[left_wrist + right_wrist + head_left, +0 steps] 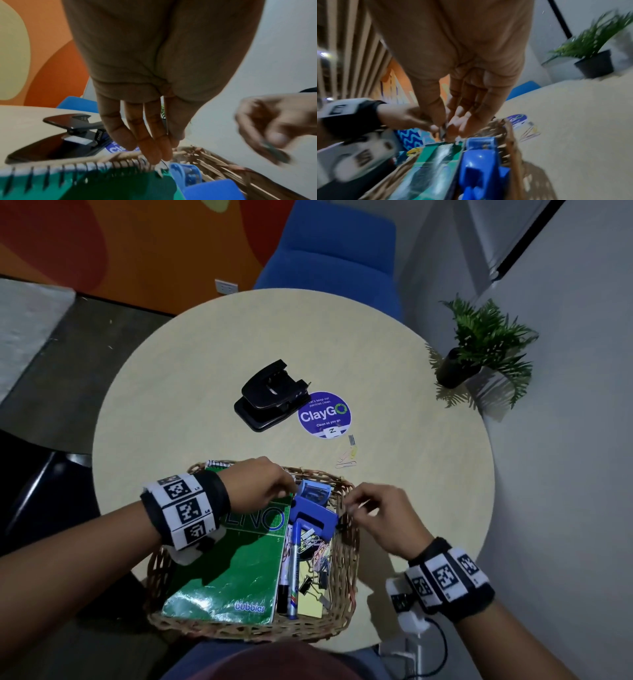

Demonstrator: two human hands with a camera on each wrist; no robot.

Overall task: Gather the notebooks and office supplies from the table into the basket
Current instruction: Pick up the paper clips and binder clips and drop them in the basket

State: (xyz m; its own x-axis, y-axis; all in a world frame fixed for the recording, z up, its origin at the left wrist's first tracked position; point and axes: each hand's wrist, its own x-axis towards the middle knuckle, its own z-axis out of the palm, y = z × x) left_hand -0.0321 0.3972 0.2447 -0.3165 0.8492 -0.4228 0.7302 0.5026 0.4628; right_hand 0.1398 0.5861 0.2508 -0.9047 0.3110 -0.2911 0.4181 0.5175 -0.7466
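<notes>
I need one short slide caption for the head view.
Both hands over a wicker basket of supplies; black hole punch remains on the table.

Dim room light; soft shadows under basket [346, 549]; wide-angle edge bending; wrist views motion-blurred, noisy.

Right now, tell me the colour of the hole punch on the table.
Black hole punch, clearest in the head view.
</notes>
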